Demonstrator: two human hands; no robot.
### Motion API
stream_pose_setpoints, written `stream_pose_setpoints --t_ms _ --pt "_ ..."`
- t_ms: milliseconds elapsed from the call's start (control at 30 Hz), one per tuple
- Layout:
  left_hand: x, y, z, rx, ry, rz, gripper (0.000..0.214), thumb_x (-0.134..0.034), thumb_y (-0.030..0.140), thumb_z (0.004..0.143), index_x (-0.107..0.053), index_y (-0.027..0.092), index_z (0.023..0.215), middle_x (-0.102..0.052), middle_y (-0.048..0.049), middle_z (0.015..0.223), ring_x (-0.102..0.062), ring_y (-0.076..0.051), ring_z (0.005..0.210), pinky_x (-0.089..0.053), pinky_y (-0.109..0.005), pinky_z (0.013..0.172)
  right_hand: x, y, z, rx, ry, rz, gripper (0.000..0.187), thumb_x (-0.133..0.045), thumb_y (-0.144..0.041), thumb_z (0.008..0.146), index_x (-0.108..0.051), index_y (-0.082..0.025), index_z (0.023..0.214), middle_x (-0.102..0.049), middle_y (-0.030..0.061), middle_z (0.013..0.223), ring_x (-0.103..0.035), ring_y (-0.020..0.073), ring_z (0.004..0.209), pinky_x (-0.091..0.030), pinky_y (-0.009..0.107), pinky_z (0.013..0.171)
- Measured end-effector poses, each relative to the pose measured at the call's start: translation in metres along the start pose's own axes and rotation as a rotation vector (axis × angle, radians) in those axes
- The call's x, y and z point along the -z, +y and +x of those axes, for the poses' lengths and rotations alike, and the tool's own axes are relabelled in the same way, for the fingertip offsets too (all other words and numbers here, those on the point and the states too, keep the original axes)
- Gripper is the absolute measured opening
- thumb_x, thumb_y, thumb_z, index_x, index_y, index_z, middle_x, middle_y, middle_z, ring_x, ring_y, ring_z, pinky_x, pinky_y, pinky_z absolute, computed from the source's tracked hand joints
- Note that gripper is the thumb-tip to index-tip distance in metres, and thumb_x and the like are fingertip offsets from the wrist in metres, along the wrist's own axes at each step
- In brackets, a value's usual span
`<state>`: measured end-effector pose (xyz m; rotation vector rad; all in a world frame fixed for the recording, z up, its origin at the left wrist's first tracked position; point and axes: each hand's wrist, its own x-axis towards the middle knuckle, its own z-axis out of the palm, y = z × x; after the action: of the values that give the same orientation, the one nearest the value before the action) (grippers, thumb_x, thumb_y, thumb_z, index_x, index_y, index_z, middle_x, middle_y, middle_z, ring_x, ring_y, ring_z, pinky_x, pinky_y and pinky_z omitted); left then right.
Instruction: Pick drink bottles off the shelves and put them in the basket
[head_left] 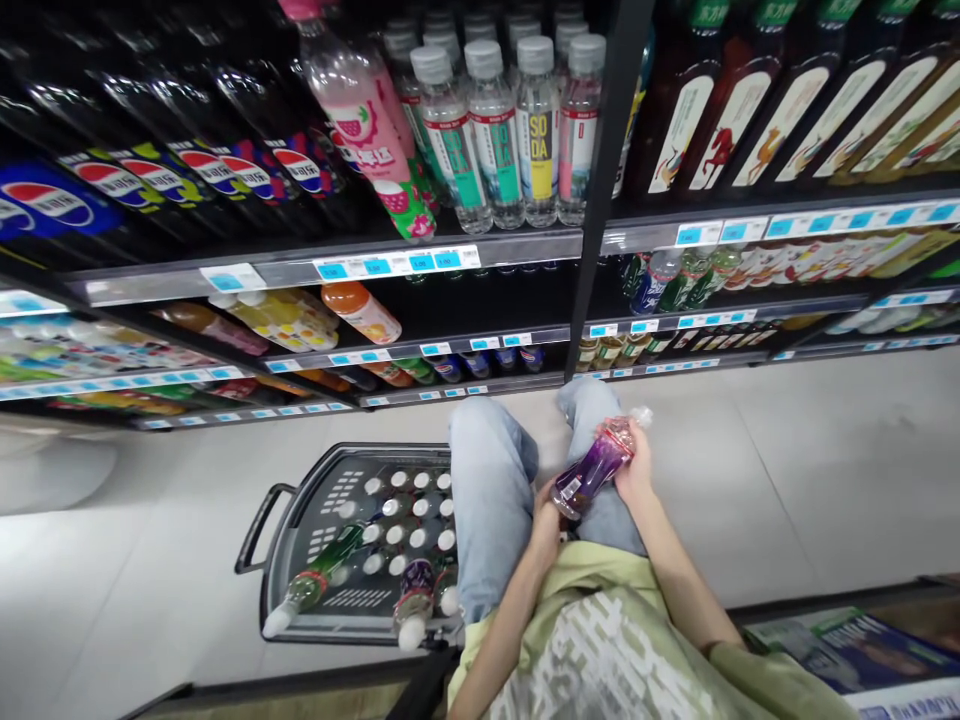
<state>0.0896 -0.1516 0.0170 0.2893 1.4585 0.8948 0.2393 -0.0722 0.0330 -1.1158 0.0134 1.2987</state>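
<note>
I hold a purple drink bottle (596, 465) with a white cap in front of my knees, tilted with its cap up and to the right. My right hand (637, 462) wraps around its upper half. My left hand (546, 520) is closed on its bottom end. To the left of my legs a dark grey shopping basket (300, 520) stands on the floor. It holds several white-capped bottles, with a green bottle (319, 575) and a purple bottle (414, 592) lying on top.
Store shelves (337, 265) full of drinks rise ahead: dark cola bottles at the left, a pink strawberry bottle (360, 110), clear soda bottles (517, 130) in the middle, tea bottles at the right. A black upright (604, 190) divides the shelving. Pale tiled floor (787, 470) lies around me.
</note>
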Motion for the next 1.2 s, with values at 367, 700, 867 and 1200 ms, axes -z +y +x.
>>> stream_pose_setpoints --t_ms 367,700,867,1200 --pt "0.005 -0.014 0.01 -0.004 0.046 -0.109 0.045 -0.078 0.041 0.06 -0.079 0.016 0.098 -0.079 -0.0068 0.091 -0.069 -0.024 0.081 -0.053 -0.031 0.072 -0.005 0.004 -0.002 0.01 -0.003 -0.018 0.042 -0.089 -0.05 0.071 -0.072 -0.019 0.094 -0.081 0.0028 0.09 -0.08 0.0229 0.081 -0.065 0.035 0.075" --pt "0.009 -0.016 0.015 -0.096 -0.01 -0.368 0.05 -0.071 0.031 0.062 -0.077 0.016 0.109 -0.077 -0.0095 0.115 -0.07 -0.023 0.099 -0.055 -0.027 0.076 0.001 0.007 0.003 0.037 -0.005 0.052 0.044 -0.089 -0.053 0.074 -0.073 -0.019 0.097 -0.081 0.0012 0.092 -0.08 0.0203 0.084 -0.065 0.032 0.081" --pt "0.01 -0.01 0.013 -0.075 -0.106 -0.519 0.056 -0.069 0.032 0.065 -0.076 0.017 0.118 -0.077 -0.0107 0.114 -0.069 -0.022 0.094 -0.054 -0.027 0.074 0.0 0.007 0.002 0.029 0.007 0.09 0.041 -0.088 -0.051 0.077 -0.074 -0.019 0.098 -0.081 0.0015 0.094 -0.08 0.0202 0.086 -0.065 0.031 0.081" --pt "0.006 -0.011 0.008 -0.22 -0.22 -0.38 0.08 -0.074 0.015 0.054 -0.067 0.026 0.134 -0.071 -0.0071 0.134 -0.064 -0.029 0.125 -0.049 -0.037 0.106 0.004 0.005 0.005 0.067 -0.002 0.105 0.039 -0.089 -0.052 0.077 -0.073 -0.022 0.097 -0.081 -0.0004 0.093 -0.08 0.0197 0.085 -0.065 0.033 0.083"
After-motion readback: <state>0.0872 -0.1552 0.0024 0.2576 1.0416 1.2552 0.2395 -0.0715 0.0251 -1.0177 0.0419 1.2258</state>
